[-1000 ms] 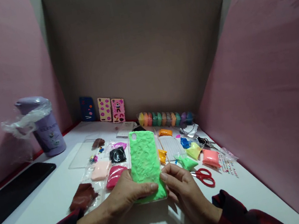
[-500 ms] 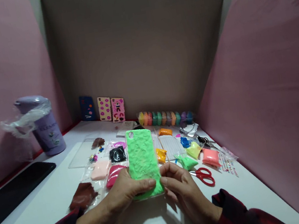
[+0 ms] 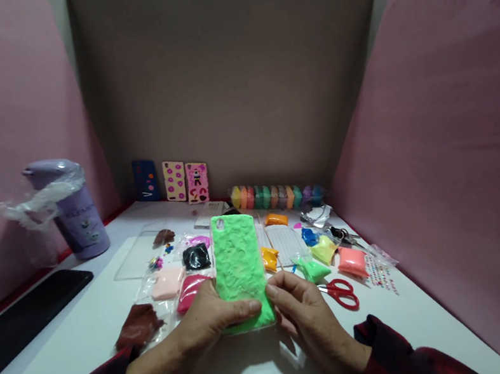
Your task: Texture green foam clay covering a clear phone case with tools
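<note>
A phone case (image 3: 238, 260) covered in bumpy bright green clay stands tilted up in front of me, its camera hole at the top left. My left hand (image 3: 214, 312) grips its lower left side, thumb lying across the clay and the other fingers hidden behind. At the lower right edge, my right hand (image 3: 294, 301) pinches the rim between thumb and index finger. Left of the case lie packets of dark pink clay (image 3: 192, 292) and black clay (image 3: 196, 258). Red-handled scissors (image 3: 342, 294) rest just right of my right hand.
A purple tumbler (image 3: 74, 208) and a black phone (image 3: 36, 321) stand and lie at the left. Three decorated cases, one a pink case (image 3: 197, 182), lean on the back wall. Packs of coloured clay (image 3: 275, 195) line the rear; a salmon clay packet (image 3: 353, 261) lies right.
My right thumb and fingers have shifted slightly up along the case's right edge. The left hand keeps the same hold, and the case has barely moved.
</note>
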`<state>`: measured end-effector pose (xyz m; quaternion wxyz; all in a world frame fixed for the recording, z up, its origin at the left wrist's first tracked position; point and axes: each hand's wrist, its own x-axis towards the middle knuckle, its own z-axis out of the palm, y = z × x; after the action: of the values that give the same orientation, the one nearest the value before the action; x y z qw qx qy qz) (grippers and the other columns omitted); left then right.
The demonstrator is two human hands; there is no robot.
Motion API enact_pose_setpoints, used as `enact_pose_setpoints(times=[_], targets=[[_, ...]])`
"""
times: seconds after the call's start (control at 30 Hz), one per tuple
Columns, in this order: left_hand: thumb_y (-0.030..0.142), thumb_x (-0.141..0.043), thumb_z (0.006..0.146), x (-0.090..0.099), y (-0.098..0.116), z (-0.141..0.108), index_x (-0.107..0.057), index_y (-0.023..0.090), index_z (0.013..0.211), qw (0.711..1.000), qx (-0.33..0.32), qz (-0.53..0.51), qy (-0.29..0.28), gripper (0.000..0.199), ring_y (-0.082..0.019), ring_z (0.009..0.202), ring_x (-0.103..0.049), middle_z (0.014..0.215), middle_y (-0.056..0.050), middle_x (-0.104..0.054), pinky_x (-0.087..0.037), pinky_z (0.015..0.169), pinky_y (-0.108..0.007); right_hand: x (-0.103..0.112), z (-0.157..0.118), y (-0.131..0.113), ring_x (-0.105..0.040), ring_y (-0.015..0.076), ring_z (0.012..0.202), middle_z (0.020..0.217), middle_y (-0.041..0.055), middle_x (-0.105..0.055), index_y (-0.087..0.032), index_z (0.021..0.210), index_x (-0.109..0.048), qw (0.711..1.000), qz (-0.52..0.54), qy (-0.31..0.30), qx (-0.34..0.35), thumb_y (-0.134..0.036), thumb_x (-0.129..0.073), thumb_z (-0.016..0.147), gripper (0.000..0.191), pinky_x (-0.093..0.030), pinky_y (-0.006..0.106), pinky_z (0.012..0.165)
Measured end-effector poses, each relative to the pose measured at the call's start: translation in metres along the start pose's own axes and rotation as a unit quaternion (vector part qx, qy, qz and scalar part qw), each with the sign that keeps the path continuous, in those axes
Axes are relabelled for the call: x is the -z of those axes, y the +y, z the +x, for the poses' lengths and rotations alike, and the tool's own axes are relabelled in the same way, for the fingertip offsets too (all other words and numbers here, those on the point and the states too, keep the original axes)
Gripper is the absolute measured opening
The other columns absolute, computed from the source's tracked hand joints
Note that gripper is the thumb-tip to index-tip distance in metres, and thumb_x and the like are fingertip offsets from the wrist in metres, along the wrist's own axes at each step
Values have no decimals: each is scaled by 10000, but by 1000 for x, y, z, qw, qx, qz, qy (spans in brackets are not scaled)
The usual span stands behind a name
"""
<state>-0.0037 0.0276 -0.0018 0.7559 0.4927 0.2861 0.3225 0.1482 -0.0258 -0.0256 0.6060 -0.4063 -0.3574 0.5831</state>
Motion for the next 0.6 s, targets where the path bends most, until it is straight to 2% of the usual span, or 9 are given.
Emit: enact_pose_setpoints(times=[0.13,0.3,0.4,0.6], targets=[[233,-852,507,0,0,0,-746,106,928,1000,8,-4,-1,452,-266,768,-695,816,-109,-758,-526,726,-320,-1,0,-1,-372,55,493,568,-53,-452,-159,713,-534,1000,7,-6,5,-409,-716,739,310,-312,180,487],[227,-850,515,-5,5,-2,-742,112,952,1000,7,-21,16,464,-274,789,-698,856,-120,-759,-519,804,-359,-3,-2,-5,-334,47,462,573,-52,-448,-163,750,-556,999,26,22,-16,-444,-686,755,309,-277,169,453],[222,-863,489,-7,8,-4,-749,119,937,999,6,-23,25,474,-271,768,-698,846,-121,-760,-520,787,-347,-3,-3,-6,-306,46,454,551,-62,-433,-167,714,-541,1000,11,15,-16,-421,-719,725,310,-237,166,442],[205,-844,527,-4,7,-3,-755,126,925,1000,1,-6,16,415,-227,729,-685,808,-97,-762,-519,722,-294,-1,-2,-2,-335,64,484,547,-58,-435,-170,678,-507,1000,-1,-1,-3,-429,-702,741,330,-283,189,482]])
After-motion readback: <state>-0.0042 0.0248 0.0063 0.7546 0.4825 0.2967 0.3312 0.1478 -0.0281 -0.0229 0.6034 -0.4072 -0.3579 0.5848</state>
